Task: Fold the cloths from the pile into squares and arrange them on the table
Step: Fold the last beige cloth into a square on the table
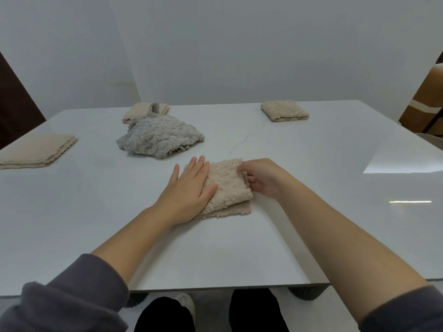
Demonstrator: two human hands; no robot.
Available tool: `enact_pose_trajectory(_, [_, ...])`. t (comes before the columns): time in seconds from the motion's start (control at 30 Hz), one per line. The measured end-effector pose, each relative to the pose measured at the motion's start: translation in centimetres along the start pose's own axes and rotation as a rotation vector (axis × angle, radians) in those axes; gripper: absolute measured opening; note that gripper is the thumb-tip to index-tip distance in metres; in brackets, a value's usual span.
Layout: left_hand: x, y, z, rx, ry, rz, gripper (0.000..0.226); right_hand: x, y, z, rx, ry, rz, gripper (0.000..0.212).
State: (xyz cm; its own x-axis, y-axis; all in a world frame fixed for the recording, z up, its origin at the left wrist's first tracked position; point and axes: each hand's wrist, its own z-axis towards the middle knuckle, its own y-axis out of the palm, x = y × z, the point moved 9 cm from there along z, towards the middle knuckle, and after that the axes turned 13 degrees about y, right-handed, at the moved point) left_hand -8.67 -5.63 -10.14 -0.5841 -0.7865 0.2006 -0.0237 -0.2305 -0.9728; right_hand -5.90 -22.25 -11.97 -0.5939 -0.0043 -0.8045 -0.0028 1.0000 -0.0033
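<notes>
Fingertips of the right hand (pixel 262 178) curl partly out of sight, pinching the fluffy beige cloth (pixel 230 188); left hand (pixel 189 190) presses it, fingers straight; crumpled grey pile (pixel 160 137) beyond.

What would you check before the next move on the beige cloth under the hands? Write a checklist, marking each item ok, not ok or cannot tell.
1. Left hand lies flat on the beige cloth, pinning it: ok.
2. Right hand grips the cloth's right edge: ok.
3. Layers line up: not ok; a lower layer sticks out along the near edge.
4. Shape is square: cannot tell; the hands cover part.
5. Grey cloth folded: not ok; it lies crumpled, overlapping a folded cloth behind it.
</notes>
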Motion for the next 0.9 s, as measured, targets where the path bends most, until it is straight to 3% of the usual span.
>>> enact_pose_trajectory(0.13, [0.0,-1.2,0.2,0.130,-0.045,-0.101,0.066,-0.1,-0.6,0.1,-0.048,-0.008,0.063,0.020])
enact_pose_trajectory(0.2, [-0.4,0.1,0.4,0.062,-0.118,-0.164,0.067,0.1,-0.1,0.2,-0.071,0.014,0.083,0.019])
enact_pose_trajectory(0.3, [1.1,1.3,0.8,0.006,-0.052,-0.166,0.065,0.5,0.9,0.3,-0.067,0.038,0.057,0.016])
enact_pose_trajectory(0.37, [1.4,0.1,1.1,0.111,-0.005,-0.228,0.060,0.6,1.0,0.6,-0.041,0.042,0.039,0.013])
enact_pose_trajectory(0.43, [-0.2,-1.6,1.1,0.248,-0.055,-0.364,0.054,0.2,0.9,0.6,-0.036,0.017,0.028,0.002])
enact_pose_trajectory(0.47, [-1.5,-2.0,1.1,0.277,-0.103,-0.445,0.053,-0.1,0.8,0.7,-0.045,-0.008,0.036,0.007])
enact_pose_trajectory(0.6, [-4.7,-1.9,1.4,0.192,-0.183,-0.697,0.050,-1.4,1.9,0.2,-0.147,-0.067,0.018,0.017])
enact_pose_trajectory(0.77, [-6.4,-2.7,1.8,0.126,-0.222,-0.702,0.031,-1.6,3.0,0.4,-0.218,-0.062,-0.168,0.019])
enact_pose_trajectory(0.9, [-6.2,-2.5,0.6,-0.020,-0.209,-0.746,0.020,-1.2,3.2,0.2,-0.278,-0.029,-0.269,0.022])
